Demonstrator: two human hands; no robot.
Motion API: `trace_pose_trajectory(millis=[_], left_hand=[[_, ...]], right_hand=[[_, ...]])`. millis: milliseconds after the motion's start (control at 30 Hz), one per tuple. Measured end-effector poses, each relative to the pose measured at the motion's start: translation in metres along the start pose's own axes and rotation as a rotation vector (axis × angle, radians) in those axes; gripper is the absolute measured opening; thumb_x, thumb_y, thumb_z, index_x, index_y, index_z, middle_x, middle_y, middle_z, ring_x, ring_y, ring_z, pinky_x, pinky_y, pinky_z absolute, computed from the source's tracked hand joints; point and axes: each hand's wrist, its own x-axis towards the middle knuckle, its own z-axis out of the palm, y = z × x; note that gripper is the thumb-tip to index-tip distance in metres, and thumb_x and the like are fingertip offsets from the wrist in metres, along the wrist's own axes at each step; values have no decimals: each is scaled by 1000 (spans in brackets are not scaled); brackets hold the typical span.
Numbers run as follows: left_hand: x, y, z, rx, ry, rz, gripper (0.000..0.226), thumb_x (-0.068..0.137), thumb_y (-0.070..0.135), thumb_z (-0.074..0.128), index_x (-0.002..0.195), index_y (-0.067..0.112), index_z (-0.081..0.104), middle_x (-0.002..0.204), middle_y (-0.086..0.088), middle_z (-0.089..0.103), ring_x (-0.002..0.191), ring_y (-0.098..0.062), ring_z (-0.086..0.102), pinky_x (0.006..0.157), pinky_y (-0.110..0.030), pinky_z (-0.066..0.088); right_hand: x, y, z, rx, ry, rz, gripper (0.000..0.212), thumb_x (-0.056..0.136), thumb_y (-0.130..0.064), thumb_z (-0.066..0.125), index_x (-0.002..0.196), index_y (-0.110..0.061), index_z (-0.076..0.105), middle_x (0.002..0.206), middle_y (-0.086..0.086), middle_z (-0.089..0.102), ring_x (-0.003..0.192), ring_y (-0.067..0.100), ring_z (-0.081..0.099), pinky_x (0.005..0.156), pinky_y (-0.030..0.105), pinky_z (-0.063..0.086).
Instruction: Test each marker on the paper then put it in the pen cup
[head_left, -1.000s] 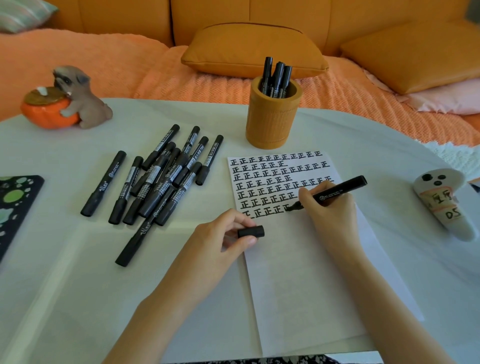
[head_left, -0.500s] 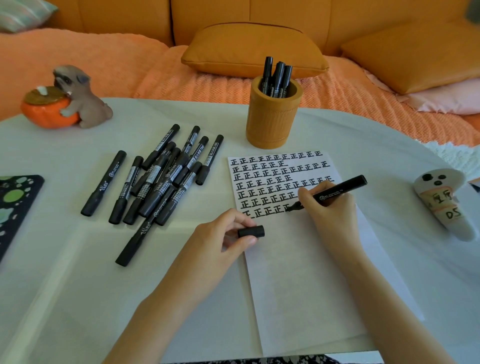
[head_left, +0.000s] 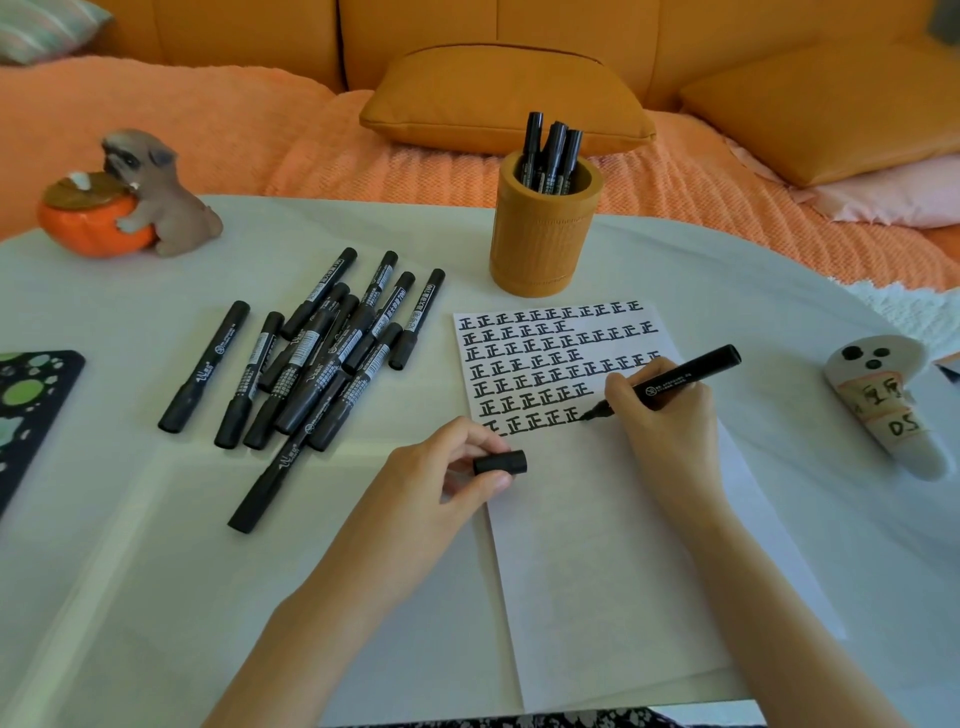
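My right hand (head_left: 670, 415) grips an uncapped black marker (head_left: 691, 376) with its tip on the white paper (head_left: 613, 545), at the end of the lowest row of black written marks. My left hand (head_left: 436, 478) pinches the marker's black cap (head_left: 501, 462) at the paper's left edge. Several capped black markers (head_left: 311, 358) lie in a loose pile left of the paper. The orange pen cup (head_left: 543, 244) stands just beyond the paper's top edge and holds three black markers (head_left: 551, 153).
A pug figurine hugging an orange pot (head_left: 130, 197) sits at the table's back left. A dark patterned pad (head_left: 28, 410) lies at the left edge. A white ghost-shaped object (head_left: 883, 400) lies at right. An orange sofa with cushions (head_left: 504, 93) is behind the table.
The marker tip has shifted very slightly along the lowest row of marks. My left hand with the cap has stayed put.
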Motion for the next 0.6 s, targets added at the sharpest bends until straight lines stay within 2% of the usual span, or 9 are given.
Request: trace_pose_trajectory(millis=[67, 200, 367, 467, 500, 600], left_hand=[[0, 0, 0, 0, -1, -1, 12, 86, 26, 65, 92, 35, 60, 96, 24, 69, 86, 5, 63, 77, -9, 44], [0, 0, 0, 3, -5, -2, 13, 86, 26, 65, 92, 36, 59, 97, 24, 69, 86, 7, 63, 76, -5, 43], [0, 0, 0, 4, -5, -9, 12, 86, 26, 65, 92, 35, 59, 96, 24, 69, 86, 7, 63, 74, -3, 42], [0, 0, 0, 2, 3, -7, 12, 86, 26, 65, 92, 35, 59, 97, 24, 69, 86, 5, 63, 74, -5, 44], [0, 0, 0, 0, 8, -7, 12, 86, 27, 65, 92, 35, 59, 96, 23, 69, 85, 4, 64, 75, -7, 45], [0, -1, 1, -15, 37, -2, 12, 86, 26, 65, 93, 34, 60, 93, 21, 70, 82, -4, 65, 76, -13, 47]], right_hand=[[0, 0, 0, 3, 9, -1, 26, 84, -13, 60, 69, 1, 45, 40, -12, 31, 39, 7, 28, 38, 13, 21], [0, 1, 0, 23, 9, -6, 26, 85, -12, 60, 65, -10, 42, 40, -13, 31, 39, 6, 28, 38, 12, 21], [1, 2, 0, 42, 14, 10, 24, 84, -14, 60, 67, -8, 45, 41, -13, 34, 41, 6, 29, 39, 13, 21], [1, 0, -3, 162, 34, 42, 27, 86, -21, 64, 64, -12, 50, 46, -11, 41, 47, 8, 31, 47, 20, 27], [0, -2, -4, 208, 36, 45, 29, 87, -25, 65, 63, -15, 50, 49, -6, 42, 49, 10, 33, 50, 23, 28], [-1, -8, -3, 339, -1, 49, 30, 88, -35, 65, 69, -14, 55, 55, 1, 43, 53, 14, 37, 52, 24, 32]])
